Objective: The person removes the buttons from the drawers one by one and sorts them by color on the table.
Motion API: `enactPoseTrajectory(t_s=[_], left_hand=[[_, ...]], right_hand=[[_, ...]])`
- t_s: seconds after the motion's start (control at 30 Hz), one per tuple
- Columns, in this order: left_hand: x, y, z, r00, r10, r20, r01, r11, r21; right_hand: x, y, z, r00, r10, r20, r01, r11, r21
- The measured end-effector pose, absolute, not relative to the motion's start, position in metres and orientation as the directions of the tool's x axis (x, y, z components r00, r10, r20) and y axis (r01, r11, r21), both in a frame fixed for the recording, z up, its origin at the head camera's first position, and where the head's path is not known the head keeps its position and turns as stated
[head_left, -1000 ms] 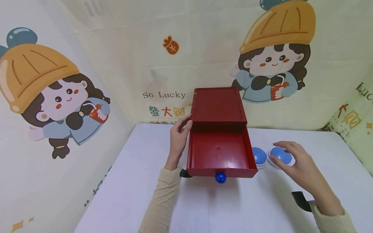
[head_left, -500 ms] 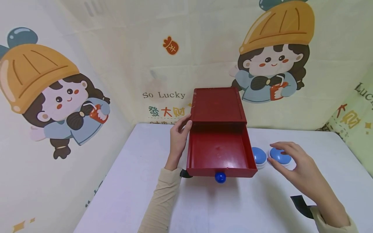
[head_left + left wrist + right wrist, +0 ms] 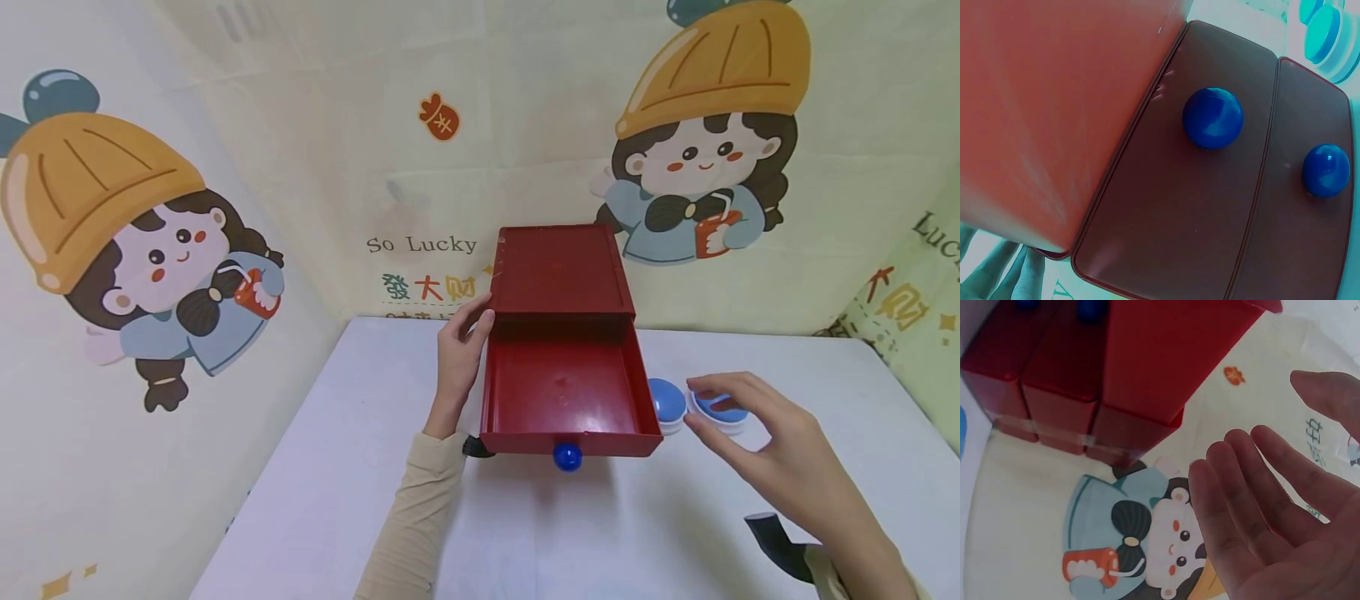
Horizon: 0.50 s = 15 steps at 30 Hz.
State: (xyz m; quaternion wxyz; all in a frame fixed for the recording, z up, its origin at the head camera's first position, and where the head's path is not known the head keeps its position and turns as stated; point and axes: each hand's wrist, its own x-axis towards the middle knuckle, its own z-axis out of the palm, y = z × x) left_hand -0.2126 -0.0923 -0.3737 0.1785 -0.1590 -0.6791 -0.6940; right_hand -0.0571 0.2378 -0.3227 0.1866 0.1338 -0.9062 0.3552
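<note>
A red drawer cabinet (image 3: 562,267) stands on the table with its top drawer (image 3: 566,387) pulled out; the part of this drawer in sight holds nothing. A blue ball knob (image 3: 567,457) sits on the drawer's front. My left hand (image 3: 459,367) rests against the cabinet's left side, its fingers (image 3: 997,272) reaching along that side in the left wrist view. To the right of the cabinet, my right hand (image 3: 772,450) hovers with parted thumb and fingers, holding nothing. It partly covers a blue-domed round button (image 3: 720,408) with a white base.
Another blue-domed button (image 3: 666,400) sits between the cabinet and the right hand, partly hidden by the drawer. Two lower drawers show blue knobs (image 3: 1213,117) in the left wrist view. A printed cloth (image 3: 555,108) hangs behind the white table (image 3: 337,500).
My right hand has drifted a little left and towards me, its fingertips moving across the right button. The left hand, cabinet and drawer stay where they were.
</note>
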Motion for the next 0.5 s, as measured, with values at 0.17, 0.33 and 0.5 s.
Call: enactPoseTrajectory(t_s=[0.17, 0.33, 0.5], left_hand=[[-0.211, -0.093, -0.37, -0.893, -0.035, 0.449, 0.45, -0.02, 0.893], [-0.201, -0.09, -0.356, -0.898, -0.025, 0.439, 0.439, -0.014, 0.898], [-0.19, -0.088, -0.342, -0.899, -0.018, 0.438, 0.438, 0.002, 0.899]], right_hand=[[-0.052, 0.232, -0.317, -0.898, -0.123, 0.423, -0.385, 0.686, -0.617], [-0.048, 0.228, -0.315, -0.883, -0.146, 0.446, -0.425, 0.651, -0.629], [-0.045, 0.222, -0.314, -0.858, -0.174, 0.483, -0.476, 0.622, -0.622]])
